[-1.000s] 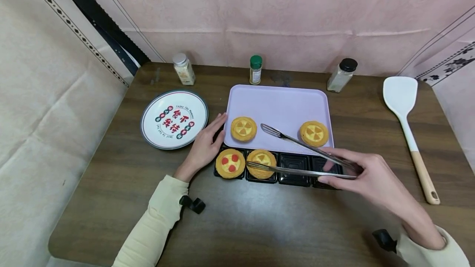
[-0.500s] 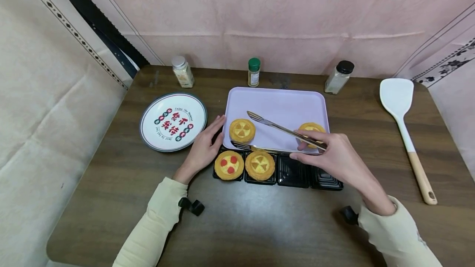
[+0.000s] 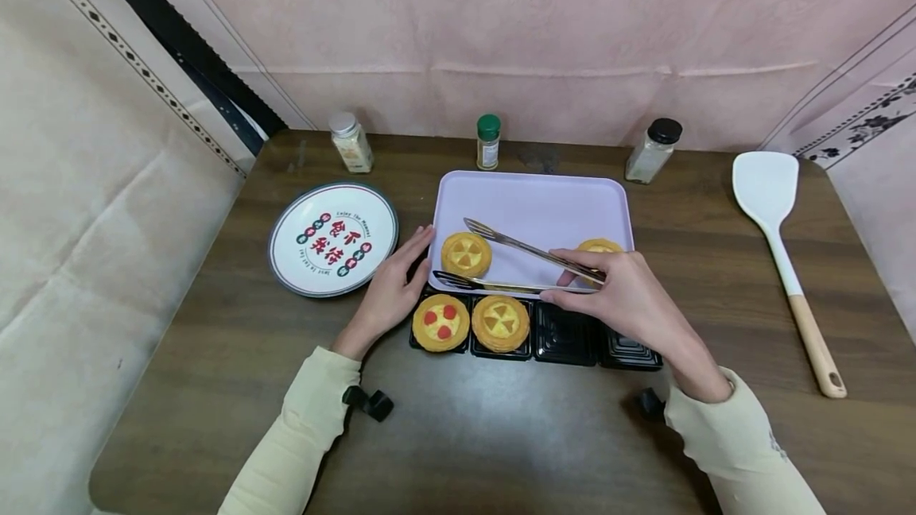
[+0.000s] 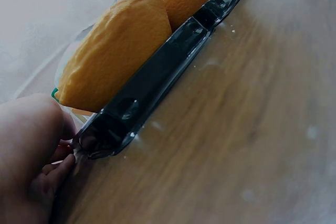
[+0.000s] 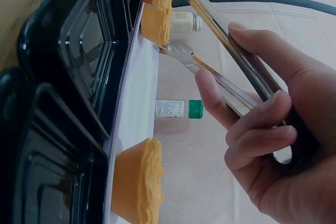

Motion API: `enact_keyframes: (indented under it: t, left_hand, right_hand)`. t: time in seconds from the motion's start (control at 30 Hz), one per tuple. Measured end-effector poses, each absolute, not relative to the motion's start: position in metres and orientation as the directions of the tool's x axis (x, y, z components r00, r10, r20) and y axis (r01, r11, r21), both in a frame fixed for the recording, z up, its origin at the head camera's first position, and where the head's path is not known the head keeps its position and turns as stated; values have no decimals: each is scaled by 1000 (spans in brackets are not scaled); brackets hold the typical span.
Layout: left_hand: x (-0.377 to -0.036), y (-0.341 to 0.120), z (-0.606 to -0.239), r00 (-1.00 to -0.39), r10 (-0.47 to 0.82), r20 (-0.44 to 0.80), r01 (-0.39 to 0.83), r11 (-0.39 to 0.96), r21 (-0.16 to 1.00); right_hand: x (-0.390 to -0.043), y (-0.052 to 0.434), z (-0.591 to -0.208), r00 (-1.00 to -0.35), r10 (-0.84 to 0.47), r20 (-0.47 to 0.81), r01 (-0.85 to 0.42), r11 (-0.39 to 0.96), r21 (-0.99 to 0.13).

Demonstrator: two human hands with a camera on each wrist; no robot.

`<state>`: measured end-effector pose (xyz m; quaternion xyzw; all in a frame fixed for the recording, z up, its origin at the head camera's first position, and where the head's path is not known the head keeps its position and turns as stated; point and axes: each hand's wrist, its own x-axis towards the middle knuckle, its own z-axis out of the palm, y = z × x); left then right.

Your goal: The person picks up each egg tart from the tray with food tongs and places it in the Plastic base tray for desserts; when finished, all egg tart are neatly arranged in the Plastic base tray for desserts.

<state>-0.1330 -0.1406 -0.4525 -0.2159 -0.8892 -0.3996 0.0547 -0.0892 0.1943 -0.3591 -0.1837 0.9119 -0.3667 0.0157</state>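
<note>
My right hand (image 3: 626, 296) holds metal tongs (image 3: 528, 248), their arms spread. The tong tips lie on either side of a yellow-topped tart (image 3: 465, 254) at the left of the lilac tray (image 3: 544, 197). Another tart (image 3: 599, 245), partly hidden behind the right hand, sits at the tray's right. In front stands a black compartment tray (image 3: 565, 334); its two left compartments hold a red-dotted tart (image 3: 440, 323) and a yellow-patterned tart (image 3: 501, 323). My left hand (image 3: 392, 284) rests with extended fingers along the lilac tray's left edge, its thumb side near the black tray's corner.
A round white plate (image 3: 333, 240) with red lettering lies to the left. Along the back stand a white-capped jar (image 3: 352, 145), a green-capped jar (image 3: 488, 145) and a black-capped jar (image 3: 653, 153). A white spatula (image 3: 778, 237) with a wooden handle lies at the right.
My right hand has moved left and away from me with the tongs. Their tips went from over the black tray to around the left tart on the lilac tray. My left hand stays put.
</note>
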Motion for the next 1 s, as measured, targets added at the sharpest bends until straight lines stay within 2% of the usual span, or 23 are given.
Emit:
enact_keyframes:
  t: [1.0]
  left_hand:
    - [-133,-141,-453,-904,336,266,421,577,700]
  right_hand:
    - [-89,196,-360,-927,-365,89,-331,683,-652]
